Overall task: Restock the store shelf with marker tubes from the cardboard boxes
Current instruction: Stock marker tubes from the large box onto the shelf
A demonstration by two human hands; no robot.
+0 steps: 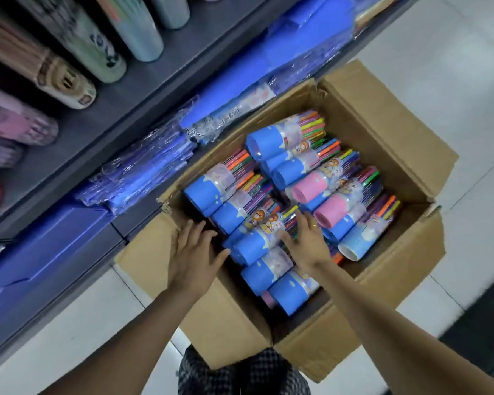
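Observation:
An open cardboard box (388, 132) stands on the floor, filled with several marker tubes lying on their sides, most with blue ends (203, 192) and a few with pink ends (308, 186). My left hand (193, 258) reaches over the box's left edge, fingers spread, its thumb at the blue end of one tube (248, 248). My right hand (308, 240) lies with straight fingers on the clear marker part of that same tube. Neither hand grips it.
The dark store shelf (154, 81) runs along the left, with pencil cases (66, 81) on top and wrapped blue packs (143, 172) on the lower level. White floor tiles (454, 67) lie right of the box. A checked garment (240, 374) shows at the bottom.

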